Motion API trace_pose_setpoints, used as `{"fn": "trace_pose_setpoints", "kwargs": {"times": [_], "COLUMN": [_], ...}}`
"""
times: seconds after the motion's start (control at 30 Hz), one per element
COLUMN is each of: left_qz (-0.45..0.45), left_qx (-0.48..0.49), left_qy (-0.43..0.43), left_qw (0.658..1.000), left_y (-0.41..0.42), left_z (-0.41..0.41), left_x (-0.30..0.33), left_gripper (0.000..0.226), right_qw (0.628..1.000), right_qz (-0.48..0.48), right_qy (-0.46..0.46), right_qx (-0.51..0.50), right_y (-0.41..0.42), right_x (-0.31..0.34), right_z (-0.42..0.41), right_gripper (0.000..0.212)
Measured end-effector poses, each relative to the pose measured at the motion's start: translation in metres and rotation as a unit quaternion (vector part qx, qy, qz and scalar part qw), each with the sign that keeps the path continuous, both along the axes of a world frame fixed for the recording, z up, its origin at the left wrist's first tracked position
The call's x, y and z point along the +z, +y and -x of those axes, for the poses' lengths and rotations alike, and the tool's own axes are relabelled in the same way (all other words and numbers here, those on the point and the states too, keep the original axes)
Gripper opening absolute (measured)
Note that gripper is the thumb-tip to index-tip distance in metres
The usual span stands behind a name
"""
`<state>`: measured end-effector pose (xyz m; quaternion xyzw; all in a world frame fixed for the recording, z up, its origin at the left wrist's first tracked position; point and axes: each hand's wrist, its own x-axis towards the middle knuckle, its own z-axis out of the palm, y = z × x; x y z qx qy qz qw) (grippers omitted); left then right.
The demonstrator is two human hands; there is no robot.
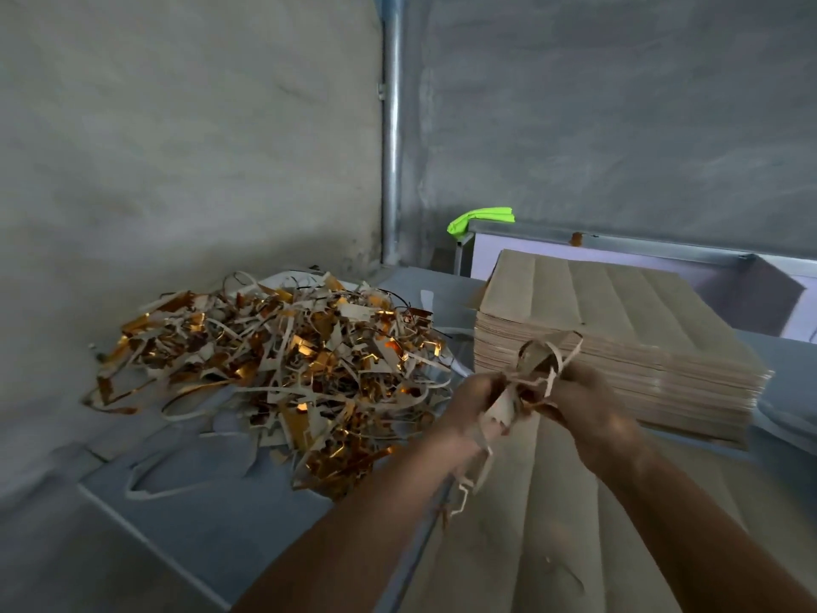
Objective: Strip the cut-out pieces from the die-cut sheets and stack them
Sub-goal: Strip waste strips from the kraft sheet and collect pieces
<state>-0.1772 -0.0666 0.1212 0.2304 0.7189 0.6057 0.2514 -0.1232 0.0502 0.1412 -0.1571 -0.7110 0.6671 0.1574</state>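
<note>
Both hands hold a bundle of thin cardboard waste strips (pixel 537 373) in front of me. My left hand (pixel 475 402) grips the lower left part of the bundle, and loose strips dangle below it. My right hand (pixel 583 400) grips the right side, with loops of strip sticking up above the fingers. Under my arms lies a brown die-cut sheet (pixel 544 524) with lengthwise creases. Behind my hands stands a tall stack of brown cut-out pieces (pixel 619 320).
A large heap of beige and gold-foil scrap strips (pixel 274 360) covers the grey table (pixel 177 502) at the left. A concrete wall and a metal pipe (pixel 391 126) rise behind. A bright green cloth (pixel 479 219) lies on a metal frame at the back.
</note>
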Motion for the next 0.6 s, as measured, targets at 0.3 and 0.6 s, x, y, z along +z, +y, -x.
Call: {"fn": "trace_pose_setpoints", "kwargs": {"times": [0.3, 0.6], "left_qz": [0.085, 0.588], "left_qx": [0.379, 0.212], "left_qy": [0.298, 0.257], "left_qw": [0.872, 0.737], "left_y": [-0.032, -0.082], "left_z": [0.134, 0.2], "left_x": [0.072, 0.042], "left_gripper": [0.012, 0.129], "right_qw": [0.998, 0.994], "right_qz": [0.056, -0.081], "right_qy": [-0.008, -0.055], "right_qx": [-0.032, -0.052], "right_y": [0.011, 0.046], "right_x": [-0.037, -0.081], "right_z": [-0.017, -0.08], "right_gripper": [0.026, 0.022]}}
